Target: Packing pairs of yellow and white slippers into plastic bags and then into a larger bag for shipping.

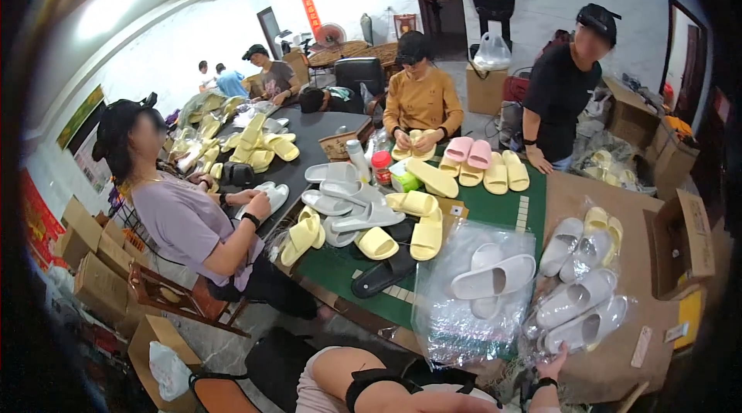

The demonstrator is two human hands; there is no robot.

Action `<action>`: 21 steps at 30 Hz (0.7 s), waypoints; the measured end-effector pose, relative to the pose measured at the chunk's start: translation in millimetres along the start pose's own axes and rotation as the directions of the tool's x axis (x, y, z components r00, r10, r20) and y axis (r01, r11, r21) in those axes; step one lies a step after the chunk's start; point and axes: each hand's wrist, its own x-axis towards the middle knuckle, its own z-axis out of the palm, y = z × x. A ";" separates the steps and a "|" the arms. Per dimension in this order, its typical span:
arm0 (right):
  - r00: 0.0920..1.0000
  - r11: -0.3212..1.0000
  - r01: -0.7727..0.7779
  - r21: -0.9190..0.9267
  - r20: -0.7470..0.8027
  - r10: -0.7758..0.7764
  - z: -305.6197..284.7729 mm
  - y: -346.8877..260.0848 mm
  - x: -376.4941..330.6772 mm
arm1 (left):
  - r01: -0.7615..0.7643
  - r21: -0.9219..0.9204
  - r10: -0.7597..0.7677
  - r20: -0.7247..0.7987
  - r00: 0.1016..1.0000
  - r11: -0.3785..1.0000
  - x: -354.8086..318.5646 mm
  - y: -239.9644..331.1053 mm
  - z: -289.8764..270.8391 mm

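Note:
My right hand [551,366], with a dark band at its wrist, is at the near edge of a clear plastic bag of slippers [576,297]. Its fingers appear closed on the plastic, beside the nearest slipper. The bag holds several pale grey-white slippers and some yellow ones. To its left, a pair of white slippers [493,277] lies crossed, one over the other, on a stack of clear plastic bags [440,320]. My left hand does not show; bare skin with a black strap crosses the lower edge.
Loose yellow, white and black slippers [371,212] cover the green tabletop [325,262]. Pink slippers [469,151] sit farther back. An open carton [680,243] is at right. Co-workers are a person in lilac [182,216], one in orange [423,100] and one in black [563,84].

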 end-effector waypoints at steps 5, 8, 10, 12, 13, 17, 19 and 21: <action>0.957 0.924 -0.273 0.268 0.172 0.233 -7.5 -8.9 -5.4 | 0.511 -0.641 -0.056 0.591 0.805 0.573 9.6 -12.3 -15.9; 0.969 0.922 -0.172 0.346 0.226 0.096 -14.1 14.1 18.2 | 0.610 -0.787 -0.114 0.600 0.792 0.092 -32.1 -8.8 8.3; 0.970 0.952 -0.115 0.283 0.240 0.045 -22.3 22.2 24.8 | 0.668 -0.735 -0.013 0.673 0.739 -0.113 -21.6 -6.8 14.8; 0.952 0.955 -0.245 0.168 0.229 0.204 -3.7 8.9 4.8 | 0.675 -0.728 -0.011 0.681 0.732 -0.123 -22.8 4.5 18.2; 0.976 0.956 -0.216 0.201 0.080 0.204 -18.6 12.0 16.7 | 0.673 -0.725 0.009 0.679 0.734 -0.147 -20.3 9.4 22.3; 0.985 0.961 -0.173 0.215 0.060 0.164 6.0 -6.1 -10.6 | 0.671 -0.735 0.003 0.674 0.739 -0.103 -22.6 14.9 31.7; 0.989 0.956 -0.147 0.255 0.062 0.135 0.5 -11.0 -10.8 | 0.678 -0.722 0.081 0.674 0.734 -0.138 -22.3 5.0 41.1; 0.980 0.936 -0.190 0.298 0.109 0.164 -8.9 -9.3 -10.8 | 0.682 -0.715 0.134 0.668 0.732 -0.155 -17.7 -14.6 57.6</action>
